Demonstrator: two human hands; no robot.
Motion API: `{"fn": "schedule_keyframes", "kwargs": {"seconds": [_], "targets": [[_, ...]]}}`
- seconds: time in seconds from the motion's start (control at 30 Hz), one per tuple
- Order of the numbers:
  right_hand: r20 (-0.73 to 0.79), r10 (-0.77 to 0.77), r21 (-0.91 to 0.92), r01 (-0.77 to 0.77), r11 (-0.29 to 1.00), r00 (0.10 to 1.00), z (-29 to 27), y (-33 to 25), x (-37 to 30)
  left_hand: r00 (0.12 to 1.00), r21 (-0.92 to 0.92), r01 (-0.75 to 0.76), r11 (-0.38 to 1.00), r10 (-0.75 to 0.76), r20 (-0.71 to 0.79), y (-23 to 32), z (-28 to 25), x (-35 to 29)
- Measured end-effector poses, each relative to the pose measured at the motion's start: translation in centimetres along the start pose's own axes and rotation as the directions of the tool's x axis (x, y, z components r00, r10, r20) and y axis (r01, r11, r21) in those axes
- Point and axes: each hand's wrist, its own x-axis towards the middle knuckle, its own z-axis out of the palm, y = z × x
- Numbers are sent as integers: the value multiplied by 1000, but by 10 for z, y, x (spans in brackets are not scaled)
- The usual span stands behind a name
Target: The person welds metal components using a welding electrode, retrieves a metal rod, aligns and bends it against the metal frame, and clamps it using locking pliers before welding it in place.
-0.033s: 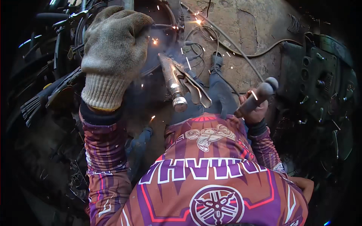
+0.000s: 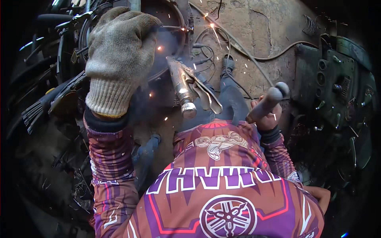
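A thick beige knit glove covers my left hand (image 2: 121, 51), raised at the upper left with its fingers curled closed. Whatever sits inside the fist is hidden; a thin dark rod (image 2: 171, 27) shows at its right side. Right of the glove, metal locking pliers (image 2: 179, 83) point up and away, their knurled screw end toward me. Sparks and some smoke hang around them. My bare right hand (image 2: 274, 119) is lower right, fingers curled about a grey bar (image 2: 264, 109) with a rounded end. The bar covers part of that hand.
A large dark metal ring (image 2: 182, 23) is beyond the glove. A cable (image 2: 274, 58) loops over the worn floor (image 2: 254, 31). Dark equipment with round fittings (image 2: 333, 79) stands at right. Metal tubes and a wire brush (image 2: 37, 109) crowd the left. A denim-clad leg (image 2: 231, 97) shows below.
The sparks have shifted position. The grey bar's rounded end is very slightly farther left. Both hands and the locking pliers stay practically where they were.
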Motion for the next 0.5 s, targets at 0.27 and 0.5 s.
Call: {"fn": "schedule_keyframes", "kwargs": {"seconds": [0.27,0.5], "targets": [[-17,-121,-189,116,975,993,10,7,-1,1000,13,-24,1000,24,-11,1,1,1],[53,-169,-237,177,955,984,8,12,0,1000,33,-25,999,25,12,6,-2,5]]}}
